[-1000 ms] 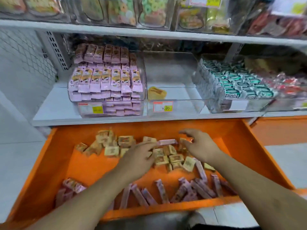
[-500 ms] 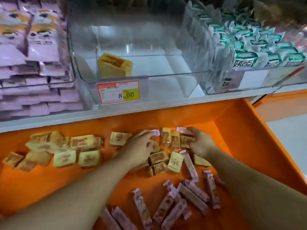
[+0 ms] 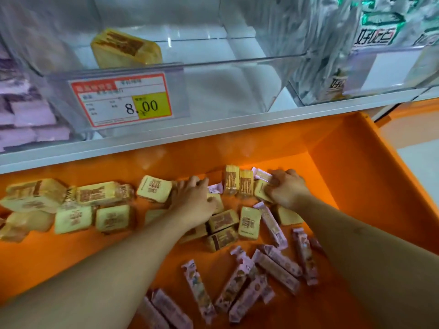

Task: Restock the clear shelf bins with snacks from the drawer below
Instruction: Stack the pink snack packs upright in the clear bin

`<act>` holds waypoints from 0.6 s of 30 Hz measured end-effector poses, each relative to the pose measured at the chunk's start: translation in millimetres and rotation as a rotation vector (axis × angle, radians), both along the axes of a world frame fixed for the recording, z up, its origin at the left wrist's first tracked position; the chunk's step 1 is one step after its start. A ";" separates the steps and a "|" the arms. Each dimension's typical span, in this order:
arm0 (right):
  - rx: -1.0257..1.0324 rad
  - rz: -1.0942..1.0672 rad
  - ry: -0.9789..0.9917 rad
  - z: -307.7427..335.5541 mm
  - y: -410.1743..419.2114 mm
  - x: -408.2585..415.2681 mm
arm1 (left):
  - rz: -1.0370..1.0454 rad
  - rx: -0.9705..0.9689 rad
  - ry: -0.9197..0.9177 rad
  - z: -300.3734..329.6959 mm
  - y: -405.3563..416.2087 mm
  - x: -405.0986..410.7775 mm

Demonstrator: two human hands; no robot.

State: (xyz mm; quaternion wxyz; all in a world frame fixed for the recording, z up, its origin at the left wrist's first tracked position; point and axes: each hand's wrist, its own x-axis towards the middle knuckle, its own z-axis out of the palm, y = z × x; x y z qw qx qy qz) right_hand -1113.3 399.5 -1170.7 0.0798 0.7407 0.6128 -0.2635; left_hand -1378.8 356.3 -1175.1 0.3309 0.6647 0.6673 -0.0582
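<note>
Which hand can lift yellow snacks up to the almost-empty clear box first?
Probably the right hand: it already grips yellow packs at the drawer's back. The left hand only rests on packs. The clear bin sits above both.

Red-bordered white price tag [image 3: 121,99] clipped to the front of the clear plastic shelf bin [image 3: 237,67]: "8.00" on its yellow patch, smaller print too blurred to read. White-and-green snack packets [image 3: 377,29] in the neighbouring bin: large Chinese characters "好吃点". Print on the yellow wrapped snack blocks [image 3: 154,189] in the orange drawer [image 3: 356,162]: illegible.
</note>
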 end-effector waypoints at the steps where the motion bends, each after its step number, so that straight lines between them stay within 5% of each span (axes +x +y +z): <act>1: -0.017 0.025 -0.024 2.7 0.3 -2.0 | 0.016 -0.023 0.014 0.2 -0.1 0.2; 11: -0.038 -0.236 0.339 4.5 -6.1 -2.8 | 0.284 -0.040 -0.228 3.4 -1.6 5.8; 18: 0.004 -0.251 0.463 18.9 -8.2 -2.1 | 0.329 0.154 -0.481 32.0 -13.5 -10.6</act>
